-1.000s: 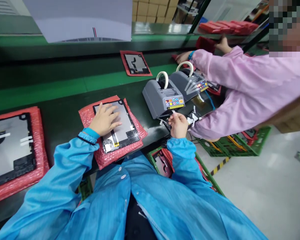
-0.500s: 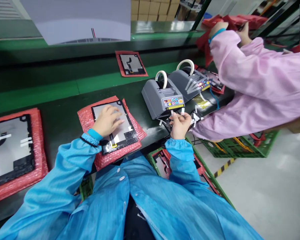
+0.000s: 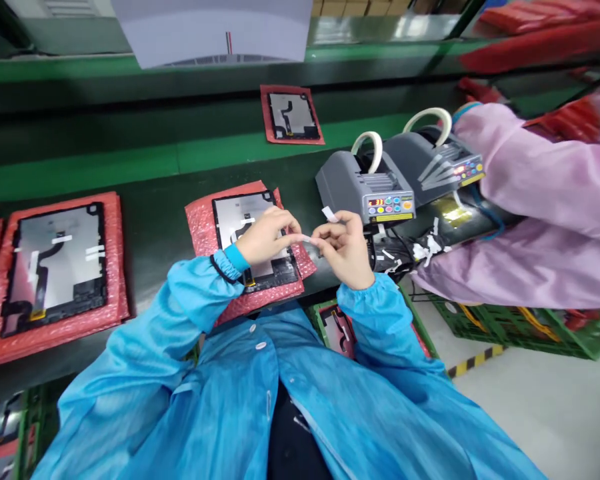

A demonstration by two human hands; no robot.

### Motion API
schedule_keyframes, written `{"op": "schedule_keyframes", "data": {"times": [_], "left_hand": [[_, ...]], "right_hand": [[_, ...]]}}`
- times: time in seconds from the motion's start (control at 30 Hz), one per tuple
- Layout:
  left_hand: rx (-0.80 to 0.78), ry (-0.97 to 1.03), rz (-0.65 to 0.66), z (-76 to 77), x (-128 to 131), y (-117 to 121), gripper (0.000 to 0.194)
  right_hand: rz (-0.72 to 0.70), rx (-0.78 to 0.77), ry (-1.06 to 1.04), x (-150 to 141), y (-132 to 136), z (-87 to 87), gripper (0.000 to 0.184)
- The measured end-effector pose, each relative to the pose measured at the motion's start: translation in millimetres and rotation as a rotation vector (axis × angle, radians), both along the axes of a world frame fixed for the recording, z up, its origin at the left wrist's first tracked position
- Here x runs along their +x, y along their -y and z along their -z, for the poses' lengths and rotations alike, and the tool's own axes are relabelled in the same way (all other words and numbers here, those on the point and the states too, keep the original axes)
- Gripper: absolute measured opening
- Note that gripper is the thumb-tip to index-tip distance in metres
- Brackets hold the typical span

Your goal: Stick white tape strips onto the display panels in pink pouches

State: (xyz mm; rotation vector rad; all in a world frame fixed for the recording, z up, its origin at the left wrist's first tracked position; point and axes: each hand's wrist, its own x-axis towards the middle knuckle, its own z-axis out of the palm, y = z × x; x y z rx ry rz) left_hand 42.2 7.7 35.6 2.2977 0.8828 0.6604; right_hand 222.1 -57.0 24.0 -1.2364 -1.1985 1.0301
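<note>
A grey panel with a black frame (image 3: pixel 230 217) lies on a red bubble-wrap sheet (image 3: pixel 200 223) in front of me on the dark bench. My left hand (image 3: pixel 267 233) hovers over its right side, its fingers pinching the end of a small white tape strip (image 3: pixel 306 238). My right hand (image 3: pixel 343 247) is closed on the other end of that strip, and a second white strip (image 3: pixel 329 214) sticks up from its fingers. The grey tape dispenser (image 3: pixel 363 183) with a white tape roll stands just right of my hands.
A second dispenser (image 3: pixel 437 160) stands behind the first. A co-worker in a pink sleeve (image 3: pixel 540 180) leans across the bench at right. Another panel on red wrap (image 3: pixel 55 263) lies at left, a third (image 3: pixel 293 115) on the green belt behind. Green crates (image 3: pixel 520 327) sit below.
My right hand left the dispenser's outlet with tape strips and came left. My left hand lifted off the panel and met it, pinching one strip. The co-worker's arms shifted back.
</note>
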Motion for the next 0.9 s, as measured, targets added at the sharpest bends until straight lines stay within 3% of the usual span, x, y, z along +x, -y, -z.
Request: {"op": "schedule_keyframes", "data": {"times": [0.23,0.47,0.9], "left_hand": [[-0.172,0.085,-0.266,18.8,-24,3,0.019],[-0.242,0.101,-0.32,29.2,-24,2,0.018],[-0.162,-0.278,-0.52,42.1,-8,0,0.02]], "right_hand": [[-0.025,-0.006,-0.078,-15,-28,14.9,0.052],[-0.127,-0.08,-0.134,-24,-41,29.9,0.055],[-0.091,-0.234,0.009,-21,-61,55.8,0.053]]}}
